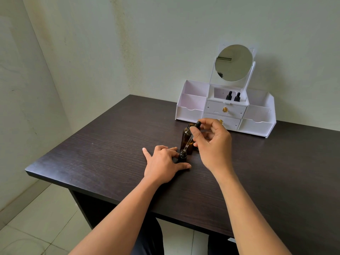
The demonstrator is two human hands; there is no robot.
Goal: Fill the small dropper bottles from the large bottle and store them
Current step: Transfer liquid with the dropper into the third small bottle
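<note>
The left hand (pixel 161 162) rests on the dark wooden table (pixel 110 144), thumb and forefinger gripping the small dark glass dropper bottle (pixel 182 157). The right hand (pixel 213 144) pinches the black-bulbed glass dropper (pixel 189 139), its tip at that bottle's mouth, just before the open large amber glass bottle (pixel 184 137). The white mirrored organiser's (pixel 191 109) top middle compartment holds two capped dropper bottles (pixel 229 95).

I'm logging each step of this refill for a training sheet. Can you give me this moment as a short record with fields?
left hand: holds the small dropper bottle upright on the table, between thumb and fingers
right hand: pinches the dropper by its black bulb, glass tip at the small bottle's mouth
large amber bottle: uncapped, upright, just behind the small one
stored: two capped dropper bottles in the top middle compartment of the white organizer
</note>
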